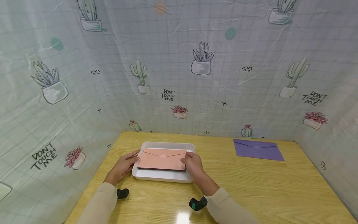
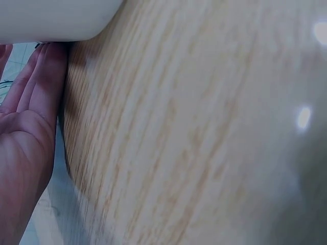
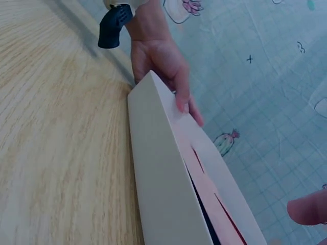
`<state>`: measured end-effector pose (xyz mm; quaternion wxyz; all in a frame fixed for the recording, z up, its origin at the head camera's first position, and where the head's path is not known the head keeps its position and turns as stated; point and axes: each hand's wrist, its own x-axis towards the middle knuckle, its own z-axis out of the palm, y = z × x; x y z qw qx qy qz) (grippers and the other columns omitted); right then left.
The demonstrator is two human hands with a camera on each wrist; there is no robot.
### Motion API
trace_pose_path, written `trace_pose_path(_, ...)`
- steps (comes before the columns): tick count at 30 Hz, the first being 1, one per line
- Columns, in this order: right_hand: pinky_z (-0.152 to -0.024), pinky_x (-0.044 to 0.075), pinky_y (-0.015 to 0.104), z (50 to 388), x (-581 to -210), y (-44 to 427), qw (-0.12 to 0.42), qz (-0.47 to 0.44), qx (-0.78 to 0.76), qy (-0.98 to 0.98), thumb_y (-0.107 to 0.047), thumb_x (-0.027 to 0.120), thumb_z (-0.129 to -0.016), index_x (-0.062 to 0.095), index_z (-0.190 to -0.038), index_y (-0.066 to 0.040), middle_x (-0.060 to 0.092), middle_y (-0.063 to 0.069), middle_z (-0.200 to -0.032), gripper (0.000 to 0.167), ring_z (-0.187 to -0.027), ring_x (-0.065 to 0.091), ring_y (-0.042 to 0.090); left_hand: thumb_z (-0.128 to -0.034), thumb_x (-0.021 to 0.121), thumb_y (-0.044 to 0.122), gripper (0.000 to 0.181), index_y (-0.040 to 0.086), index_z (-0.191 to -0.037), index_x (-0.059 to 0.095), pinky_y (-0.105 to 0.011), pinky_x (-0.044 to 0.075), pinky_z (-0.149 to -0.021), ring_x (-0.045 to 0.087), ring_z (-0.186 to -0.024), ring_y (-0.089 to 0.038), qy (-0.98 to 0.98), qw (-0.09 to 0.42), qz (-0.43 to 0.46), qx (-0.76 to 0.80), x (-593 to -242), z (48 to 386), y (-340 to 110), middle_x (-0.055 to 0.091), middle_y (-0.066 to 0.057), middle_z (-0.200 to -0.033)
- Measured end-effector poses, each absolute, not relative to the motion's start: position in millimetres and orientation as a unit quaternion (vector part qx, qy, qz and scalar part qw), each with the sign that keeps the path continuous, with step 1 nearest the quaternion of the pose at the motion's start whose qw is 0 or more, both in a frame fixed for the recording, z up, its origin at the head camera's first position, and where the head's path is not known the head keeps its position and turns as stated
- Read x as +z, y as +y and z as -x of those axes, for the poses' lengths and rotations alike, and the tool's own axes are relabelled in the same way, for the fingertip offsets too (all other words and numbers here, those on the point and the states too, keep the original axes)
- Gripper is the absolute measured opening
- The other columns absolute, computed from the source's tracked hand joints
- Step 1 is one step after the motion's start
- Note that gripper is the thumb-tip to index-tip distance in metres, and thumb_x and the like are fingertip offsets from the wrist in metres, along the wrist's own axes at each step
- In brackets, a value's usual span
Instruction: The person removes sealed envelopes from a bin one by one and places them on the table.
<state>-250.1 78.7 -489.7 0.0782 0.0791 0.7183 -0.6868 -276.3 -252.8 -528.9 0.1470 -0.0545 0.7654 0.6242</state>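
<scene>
A white tray (image 1: pixel 165 179) stands toward the left of the wooden table. Inside it lies a pink envelope (image 1: pixel 162 160), flap side up, with a dark layer showing under its near edge. My left hand (image 1: pixel 124 166) holds the tray's left side, its thumb over the rim and its other fingers along the outside; the left wrist view shows those fingers (image 2: pixel 43 76) stretched toward the tray. At the opposite end, my right hand (image 1: pixel 195 166) pinches the envelope's right edge, thumb on top. Its hidden fingers are only partly seen. The right wrist view catches a digit (image 3: pixel 309 208) of this hand.
A purple envelope (image 1: pixel 258 150) lies flat at the table's back right. Patterned cloth (image 1: pixel 212 93) hangs behind and beside the wooden table (image 1: pixel 237 186). A black device (image 1: pixel 198 204) sits at the right wrist, and another black device (image 1: pixel 123 193) at the left.
</scene>
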Motion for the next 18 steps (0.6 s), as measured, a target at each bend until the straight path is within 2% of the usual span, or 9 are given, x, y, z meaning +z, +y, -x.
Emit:
trace_pose_path(5,-0.109,0.055,0.048,251.7,-491.0,77.6,0.041,-0.116,-0.670,0.732,-0.001,0.067,-0.096,0.058,-0.139,0.011,0.064,0.027,-0.141,0.046,-0.134,0.062,0.039,-0.1115,0.050,0.025,0.058,0.024,-0.166,0.030,-0.051,0.044,-0.120,0.035,-0.155,-0.039,0.767,0.151,0.050,0.621,-529.4,274.5,-254.2,0.024,-0.019,-0.172)
trace_pose_path(9,-0.094,0.063,0.041,256.3,-492.9,79.5,0.018,-0.131,-0.650,0.749,0.002,0.072,-0.091,0.069,-0.125,0.009,0.074,0.024,-0.124,0.034,-0.113,0.074,0.032,-0.1117,0.050,0.026,0.058,0.025,-0.166,0.030,-0.052,0.043,-0.121,0.034,-0.156,-0.040,0.769,0.152,0.045,0.619,-527.9,273.4,-254.6,0.024,-0.019,-0.172)
trace_pose_path(12,-0.086,0.065,0.038,258.3,-493.6,81.8,0.013,-0.139,-0.634,0.761,0.002,0.077,-0.087,0.076,-0.112,0.006,0.077,0.020,-0.110,0.025,-0.098,0.075,0.026,-0.1118,0.050,0.027,0.058,0.025,-0.166,0.029,-0.051,0.043,-0.121,0.034,-0.156,-0.039,0.771,0.154,0.045,0.616,-527.1,273.3,-254.2,0.023,-0.019,-0.173)
trace_pose_path(18,-0.084,0.066,0.041,257.1,-493.3,81.0,0.034,-0.136,-0.635,0.759,-0.002,0.081,-0.086,0.076,-0.110,0.006,0.075,0.020,-0.106,0.025,-0.087,0.077,0.023,-0.1113,0.051,0.026,0.058,0.025,-0.166,0.030,-0.052,0.041,-0.122,0.035,-0.156,-0.039,0.769,0.153,0.052,0.619,-527.6,273.7,-252.5,0.023,-0.019,-0.172)
